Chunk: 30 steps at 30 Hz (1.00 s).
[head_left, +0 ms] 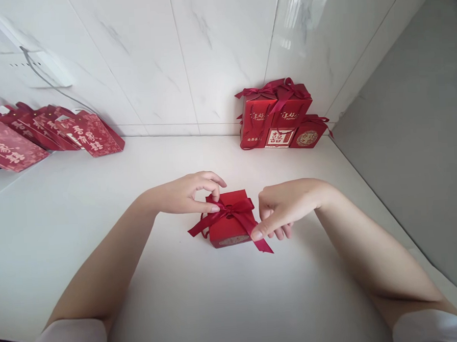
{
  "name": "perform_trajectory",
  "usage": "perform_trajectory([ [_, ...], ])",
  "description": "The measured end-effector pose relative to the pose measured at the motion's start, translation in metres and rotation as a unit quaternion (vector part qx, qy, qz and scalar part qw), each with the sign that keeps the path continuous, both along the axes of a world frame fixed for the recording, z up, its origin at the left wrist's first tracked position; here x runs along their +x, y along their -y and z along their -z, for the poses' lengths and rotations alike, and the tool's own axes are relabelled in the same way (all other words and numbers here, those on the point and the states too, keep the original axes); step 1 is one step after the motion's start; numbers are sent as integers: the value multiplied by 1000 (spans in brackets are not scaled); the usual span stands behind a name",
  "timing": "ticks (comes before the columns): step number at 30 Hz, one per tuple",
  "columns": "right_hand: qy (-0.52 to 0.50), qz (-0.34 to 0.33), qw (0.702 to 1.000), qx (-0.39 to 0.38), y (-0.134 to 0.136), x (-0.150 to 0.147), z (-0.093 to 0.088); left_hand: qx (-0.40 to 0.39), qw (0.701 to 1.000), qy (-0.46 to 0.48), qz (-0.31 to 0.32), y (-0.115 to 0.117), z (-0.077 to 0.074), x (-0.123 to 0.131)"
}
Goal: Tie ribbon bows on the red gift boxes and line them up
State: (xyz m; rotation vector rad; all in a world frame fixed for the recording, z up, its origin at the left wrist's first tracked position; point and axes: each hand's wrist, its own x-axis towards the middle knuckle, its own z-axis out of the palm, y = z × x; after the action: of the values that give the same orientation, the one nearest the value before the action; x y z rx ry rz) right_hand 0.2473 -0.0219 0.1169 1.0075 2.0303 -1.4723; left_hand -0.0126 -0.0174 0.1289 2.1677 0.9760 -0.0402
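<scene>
A small red gift box stands on the white table in front of me, with a round pale emblem on its near side. On its top sits a dark red ribbon tied in a bow, its two tails hanging out to the left and right. My left hand pinches the bow's left loop between thumb and index finger. At the box's right side, my right hand has its thumb on the right ribbon tail and its fingers curled, gripping the tail near the box's front corner.
Several red gift boxes with ribbons are stacked against the tiled wall at the back right. Flat red printed bags lean in a row at the back left, below a wall socket with a cable. A grey panel borders the table's right side.
</scene>
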Motion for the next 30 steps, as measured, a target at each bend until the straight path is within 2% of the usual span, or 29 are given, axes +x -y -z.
perform_trajectory([
  [8, -79, -35, 996, -21, -4, -1, 3, -36, 999, -35, 9, -7, 1, -6],
  [14, -37, -15, 999, -22, 7, -6, -2, -38, 998, -55, -7, -9, 2, -9],
  [21, -75, 2, 997, -11, 9, -8, -4, -32, 996, -75, -18, -9, -1, -9],
  [24, -75, 22, 997, -7, 9, -8, -2, -24, 995, -87, -37, -8, -2, -10],
  [27, -119, 46, 992, 11, 12, -12, 2, -22, 993, -95, -65, -9, -1, -11],
  [30, -136, 35, 990, 9, 12, -14, 5, -22, 991, -104, -77, -10, 2, -12],
])
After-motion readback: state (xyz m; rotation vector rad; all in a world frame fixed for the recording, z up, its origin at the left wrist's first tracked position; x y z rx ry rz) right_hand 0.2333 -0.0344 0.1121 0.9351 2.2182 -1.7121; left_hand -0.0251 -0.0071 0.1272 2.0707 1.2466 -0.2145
